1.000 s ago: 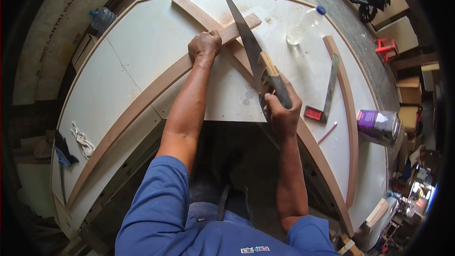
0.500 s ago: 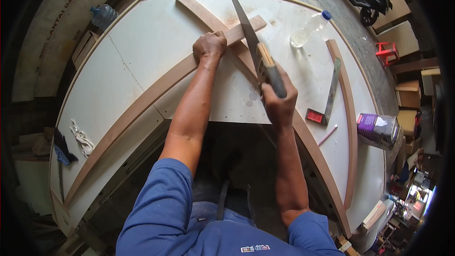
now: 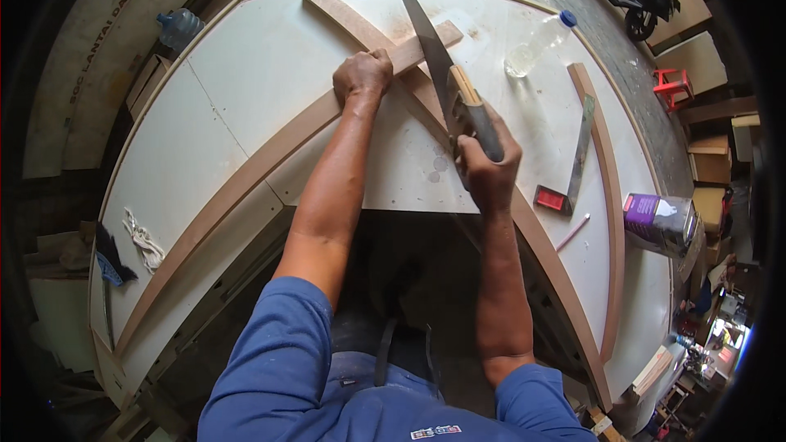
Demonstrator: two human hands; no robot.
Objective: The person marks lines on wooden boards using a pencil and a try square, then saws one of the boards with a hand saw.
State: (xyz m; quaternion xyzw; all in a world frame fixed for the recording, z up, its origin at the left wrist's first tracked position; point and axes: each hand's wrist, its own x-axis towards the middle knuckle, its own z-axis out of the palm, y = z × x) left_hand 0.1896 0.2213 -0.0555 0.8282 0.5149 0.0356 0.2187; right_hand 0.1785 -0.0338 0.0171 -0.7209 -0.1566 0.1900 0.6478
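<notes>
My left hand [image 3: 363,74] is closed around a long wooden strip [image 3: 246,175], pressing it where it lies across a second wooden strip [image 3: 340,15]. In my right hand [image 3: 491,170] is a handsaw [image 3: 428,42], held by its dark and wood-coloured handle. The blade points away from me and crosses the first strip near its far end, right of my left hand. Whether the teeth have cut into the wood cannot be made out. The second strip runs under the first and reappears near my right forearm.
Both strips rest on a white tabletop [image 3: 221,82]. At right are a clear bottle [image 3: 528,51], a try square [image 3: 580,155], another wooden strip [image 3: 607,196], a pencil [image 3: 573,232] and a purple-labelled can [image 3: 657,223]. White cord [image 3: 143,241] lies at left.
My right hand and the saw have shifted slightly right and away from me, the blade still across the strip. My left hand keeps its hold. The view has tilted a little.
</notes>
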